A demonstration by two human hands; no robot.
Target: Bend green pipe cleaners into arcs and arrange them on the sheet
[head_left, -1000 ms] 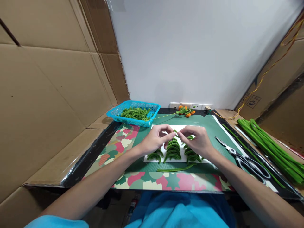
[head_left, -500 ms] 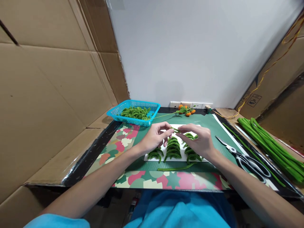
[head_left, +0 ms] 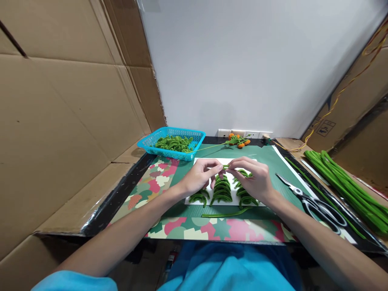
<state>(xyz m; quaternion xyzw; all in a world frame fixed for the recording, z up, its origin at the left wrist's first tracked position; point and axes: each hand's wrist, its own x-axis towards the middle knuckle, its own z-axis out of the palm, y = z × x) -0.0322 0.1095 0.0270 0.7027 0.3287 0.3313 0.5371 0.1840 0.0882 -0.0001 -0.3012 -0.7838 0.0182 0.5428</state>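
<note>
Head: strip (head_left: 225,166) btwn hands (head_left: 198,177) (head_left: 255,178), scissors (head_left: 298,191) clr

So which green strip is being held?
The short strip over the white sheet, pinched between the left hand and right hand; no other is held.

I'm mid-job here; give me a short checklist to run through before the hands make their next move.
1. Left hand pinching one end of the short green strip: ok.
2. Right hand pinching its other end: ok.
3. Ends of that strip visible: not ok, the hands cover them.
4. Curved green strips lying on the white paper: ok for those in view; some are partly hidden by the hands.
5. Scissors apart from both hands: ok, right of the paper.
6. Number of green pieces in the blue basket: cannot tell, they overlap.
</note>
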